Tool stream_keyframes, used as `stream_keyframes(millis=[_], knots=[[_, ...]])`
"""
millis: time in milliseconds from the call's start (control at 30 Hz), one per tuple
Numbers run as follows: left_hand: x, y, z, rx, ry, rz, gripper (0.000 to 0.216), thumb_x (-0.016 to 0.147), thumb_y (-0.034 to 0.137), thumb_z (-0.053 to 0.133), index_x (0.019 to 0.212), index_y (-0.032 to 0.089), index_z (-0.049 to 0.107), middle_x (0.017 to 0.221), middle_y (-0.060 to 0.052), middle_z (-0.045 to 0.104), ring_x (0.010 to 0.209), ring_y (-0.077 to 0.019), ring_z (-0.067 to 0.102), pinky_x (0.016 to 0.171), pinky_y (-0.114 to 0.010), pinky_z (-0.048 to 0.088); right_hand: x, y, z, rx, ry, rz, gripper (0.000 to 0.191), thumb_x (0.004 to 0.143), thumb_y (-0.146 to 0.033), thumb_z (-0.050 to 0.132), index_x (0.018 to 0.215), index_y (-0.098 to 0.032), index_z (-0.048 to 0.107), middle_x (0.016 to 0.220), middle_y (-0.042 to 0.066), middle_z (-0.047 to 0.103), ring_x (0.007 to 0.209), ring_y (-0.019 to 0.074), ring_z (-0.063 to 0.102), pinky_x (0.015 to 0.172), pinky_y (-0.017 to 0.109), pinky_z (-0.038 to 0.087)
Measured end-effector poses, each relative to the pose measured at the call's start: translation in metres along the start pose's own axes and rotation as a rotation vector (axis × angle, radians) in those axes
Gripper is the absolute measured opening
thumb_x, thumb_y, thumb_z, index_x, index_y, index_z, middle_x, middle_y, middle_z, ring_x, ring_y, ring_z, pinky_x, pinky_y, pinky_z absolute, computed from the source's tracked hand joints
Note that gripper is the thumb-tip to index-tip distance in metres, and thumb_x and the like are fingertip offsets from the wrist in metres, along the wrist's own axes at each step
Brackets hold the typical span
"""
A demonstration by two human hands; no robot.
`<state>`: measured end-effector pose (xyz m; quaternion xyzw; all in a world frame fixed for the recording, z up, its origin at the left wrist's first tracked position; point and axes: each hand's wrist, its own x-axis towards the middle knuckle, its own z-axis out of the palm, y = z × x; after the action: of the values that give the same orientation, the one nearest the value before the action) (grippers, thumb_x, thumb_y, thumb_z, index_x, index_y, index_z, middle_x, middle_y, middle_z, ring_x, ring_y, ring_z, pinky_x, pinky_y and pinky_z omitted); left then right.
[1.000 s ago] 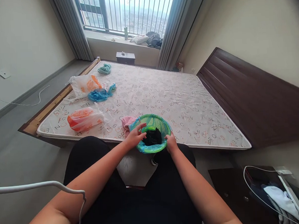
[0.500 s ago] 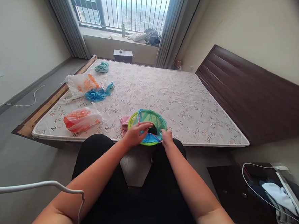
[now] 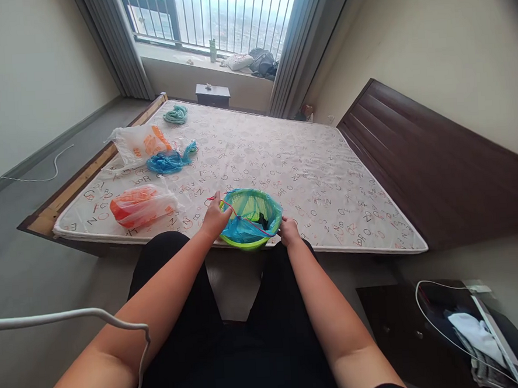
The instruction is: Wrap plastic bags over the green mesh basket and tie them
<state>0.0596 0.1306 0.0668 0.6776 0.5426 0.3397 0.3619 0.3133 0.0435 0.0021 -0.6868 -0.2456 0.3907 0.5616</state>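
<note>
Head view, looking down past two bare forearms to the near edge of the mattress (image 3: pixel 310 173). Right at that edge sits a small green basket (image 3: pixel 249 241), lined with a blue-green bag (image 3: pixel 243 229), and something dark (image 3: pixel 264 220) lies at the bottom of it.

The left hand (image 3: pixel 214 217) is at the basket's left rim, fingers curled together as if pinching the bag's edge and a thin red drawstring (image 3: pixel 243 216) that runs across the opening. A grip there would keep the liner stretched over the rim rather than slumping inward, though how tight the pinch is cannot be made out.

The right hand (image 3: pixel 289 232) is at the near right rim, fingers folded down against the basket. It looks like a brace, steadying the basket on the mattress edge; whether it grips the bag or just presses on it, I cannot tell.

Off to the left on the mattress, well apart from the hands: an orange bag (image 3: pixel 139 204) nearest, then a blue bag (image 3: pixel 169 160) touching a white bag with orange print (image 3: pixel 139 144) behind it, and a teal bundle (image 3: pixel 175 113) at the far corner.

Far back, a small dark stool (image 3: pixel 211 94) stands under the window (image 3: pixel 230 14), with clutter on the sill. To the right runs the dark headboard (image 3: pixel 437 165). A white cable (image 3: pixel 73 319) crosses the near left.
</note>
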Motion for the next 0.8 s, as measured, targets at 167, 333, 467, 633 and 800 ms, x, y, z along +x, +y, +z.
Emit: stream_keyframes(millis=[167,333,467,633,800], knots=[[0.0,-0.009,0.013,-0.015,0.011,-0.097,0.094,0.078,0.021,0.071,0.163,0.012,0.03,0.165,-0.017,0.036,0.156,-0.0347,0.026,0.129,-0.043,0.021,-0.006,-0.006,-0.005,-0.123,0.069,-0.072,0.021,0.066,-0.034,0.069,0.081,-0.019,0.067,0.08,0.004,0.073,0.079,0.0208,0.064,0.067,0.028,0.05],[0.003,-0.009,0.019,-0.184,-0.009,-0.131,0.077,0.084,0.025,0.07,0.156,0.012,0.045,0.143,-0.017,0.062,0.143,-0.0334,0.048,0.121,-0.042,0.034,-0.009,-0.042,-0.035,-0.316,0.365,-0.251,0.02,0.087,-0.042,0.052,0.092,-0.023,0.054,0.079,0.003,0.065,0.074,0.0198,0.061,0.073,0.033,0.05],[0.001,-0.001,0.018,-0.268,0.03,-0.064,0.066,0.085,0.029,0.069,0.149,0.018,0.055,0.139,-0.012,0.067,0.137,-0.0296,0.055,0.117,-0.042,0.038,-0.024,-0.092,-0.054,-0.178,0.243,-0.355,0.023,0.088,-0.043,0.06,0.098,-0.024,0.053,0.072,-0.004,0.055,0.063,0.0153,0.056,0.071,0.034,0.053],[0.0,0.01,0.004,-0.409,0.145,-0.024,0.05,0.087,0.031,0.065,0.137,0.022,0.066,0.134,-0.008,0.069,0.126,-0.028,0.062,0.108,-0.042,0.049,-0.051,-0.144,-0.057,0.331,-0.168,-0.251,0.035,0.08,-0.035,0.075,0.109,-0.026,0.057,0.076,-0.007,0.054,0.06,0.0088,0.052,0.07,0.03,0.055],[0.011,0.013,-0.009,-0.713,0.349,0.057,0.022,0.083,0.034,0.074,0.098,0.018,0.07,0.122,-0.01,0.072,0.116,-0.0225,0.066,0.102,-0.035,0.051,-0.065,-0.158,-0.051,0.467,0.029,-0.432,0.033,0.078,-0.028,0.076,0.108,-0.027,0.063,0.087,-0.006,0.061,0.078,0.0091,0.063,0.09,0.034,0.054]])
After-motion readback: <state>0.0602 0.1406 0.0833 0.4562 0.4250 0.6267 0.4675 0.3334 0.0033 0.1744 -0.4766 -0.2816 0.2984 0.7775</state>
